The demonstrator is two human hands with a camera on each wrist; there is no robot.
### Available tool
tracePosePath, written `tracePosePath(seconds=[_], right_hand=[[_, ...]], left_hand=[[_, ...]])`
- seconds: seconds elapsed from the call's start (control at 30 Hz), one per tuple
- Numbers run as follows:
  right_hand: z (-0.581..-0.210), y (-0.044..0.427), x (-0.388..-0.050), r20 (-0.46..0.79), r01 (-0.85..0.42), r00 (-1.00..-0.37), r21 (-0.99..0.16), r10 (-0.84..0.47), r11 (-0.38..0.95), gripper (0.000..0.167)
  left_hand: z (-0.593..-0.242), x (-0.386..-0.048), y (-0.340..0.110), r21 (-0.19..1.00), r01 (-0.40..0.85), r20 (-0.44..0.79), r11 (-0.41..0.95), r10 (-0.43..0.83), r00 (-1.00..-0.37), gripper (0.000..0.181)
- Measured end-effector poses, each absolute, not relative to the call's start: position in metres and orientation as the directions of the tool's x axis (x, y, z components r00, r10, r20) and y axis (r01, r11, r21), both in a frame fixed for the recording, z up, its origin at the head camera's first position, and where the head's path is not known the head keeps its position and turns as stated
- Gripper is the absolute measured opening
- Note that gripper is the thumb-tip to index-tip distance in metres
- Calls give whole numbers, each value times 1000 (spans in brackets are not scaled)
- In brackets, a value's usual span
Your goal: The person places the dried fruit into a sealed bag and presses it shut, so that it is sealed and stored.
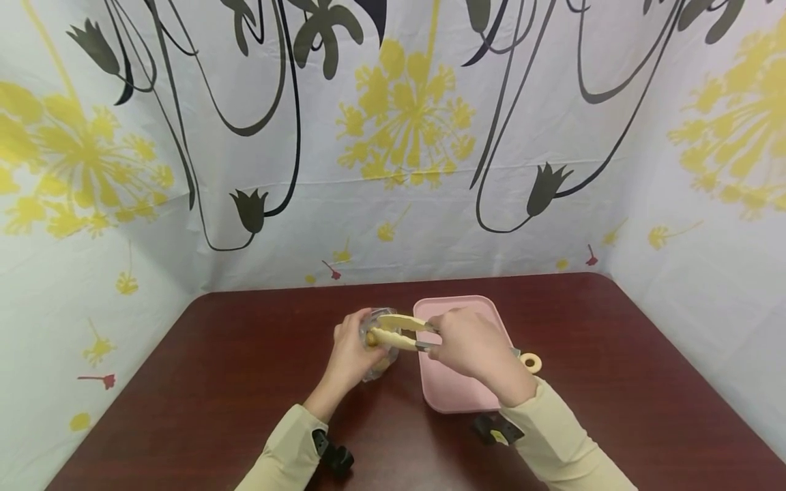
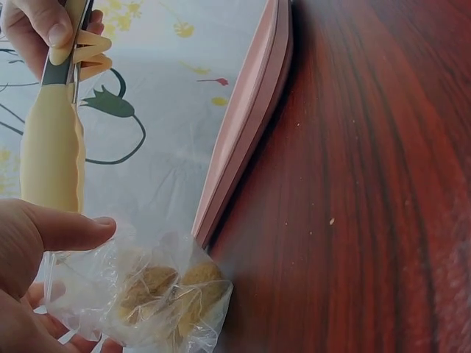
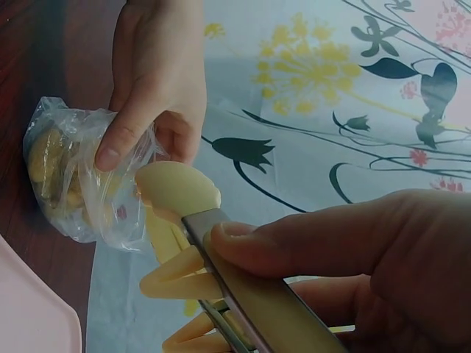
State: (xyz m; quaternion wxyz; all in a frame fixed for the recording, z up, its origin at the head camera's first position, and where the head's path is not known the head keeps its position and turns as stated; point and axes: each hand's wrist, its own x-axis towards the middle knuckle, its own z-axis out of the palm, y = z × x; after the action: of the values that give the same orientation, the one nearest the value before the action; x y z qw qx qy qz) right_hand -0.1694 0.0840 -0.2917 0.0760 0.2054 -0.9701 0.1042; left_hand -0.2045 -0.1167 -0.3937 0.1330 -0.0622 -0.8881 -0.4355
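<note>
My left hand (image 1: 348,354) grips a clear plastic bag (image 1: 379,372) by its upper part. Several yellow-brown lumps (image 2: 199,290) lie inside it; their exact kind I cannot tell. In my right hand (image 1: 473,344) is a pair of metal tongs (image 3: 276,316) with cream-coloured tips (image 1: 396,339), the thumb pressing one arm. These tips stand apart and point left into the mouth of the bag. Whether they touch a lump is unclear. From behind the right hand pokes the tongs' cream end ring (image 1: 537,361).
A pink tray (image 1: 451,399) lies on the dark red wooden table (image 1: 258,382), partly under my right hand and forearm. Tiny crumbs (image 2: 331,221) dot the table in the left wrist view. Flower-patterned cloth (image 1: 393,239) surrounds the table's back and sides.
</note>
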Motion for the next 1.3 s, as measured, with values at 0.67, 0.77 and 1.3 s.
tracePosePath(seconds=[0.67, 0.77, 1.3], right_hand=[[-296, 108, -174, 127, -341, -940, -282, -317, 897, 15], [-301, 115, -175, 141, -322, -946, -296, -293, 899, 14], [-336, 164, -181, 140, -216, -974, -333, -178, 918, 63]], left_hand=[[-392, -206, -116, 753, 201, 266, 626, -11, -964, 73], [-392, -206, -116, 754, 197, 260, 627, -10, -965, 74], [-397, -208, -123, 786, 223, 263, 577, 15, -965, 93]])
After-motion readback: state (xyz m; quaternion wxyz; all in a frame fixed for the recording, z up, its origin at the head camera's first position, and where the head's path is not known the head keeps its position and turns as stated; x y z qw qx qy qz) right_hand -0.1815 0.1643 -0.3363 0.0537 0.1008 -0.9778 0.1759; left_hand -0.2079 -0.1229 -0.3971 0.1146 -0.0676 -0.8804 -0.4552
